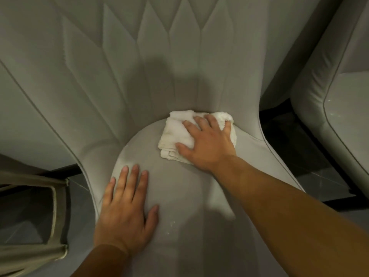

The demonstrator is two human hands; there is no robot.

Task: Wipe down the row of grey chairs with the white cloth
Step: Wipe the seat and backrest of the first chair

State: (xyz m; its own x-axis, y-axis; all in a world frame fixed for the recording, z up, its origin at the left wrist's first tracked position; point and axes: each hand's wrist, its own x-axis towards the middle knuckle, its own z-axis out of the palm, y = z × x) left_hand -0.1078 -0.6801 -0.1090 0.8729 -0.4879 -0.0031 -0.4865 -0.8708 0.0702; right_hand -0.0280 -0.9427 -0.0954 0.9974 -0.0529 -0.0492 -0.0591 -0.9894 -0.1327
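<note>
A grey upholstered chair (179,196) with a stitched, fanned backrest fills the head view. A folded white cloth (175,132) lies at the back of its seat, close to the backrest seam. My right hand (207,142) presses flat on the cloth with fingers spread and fairly straight, covering its right half. My left hand (125,208) rests flat on the front left of the seat, fingers straight, holding nothing.
A second grey chair (335,108) stands close on the right, with a dark gap of floor (279,128) between the two. At the lower left is a beige frame-like object (56,220) beside the seat. Grey floor tiles show under the chairs.
</note>
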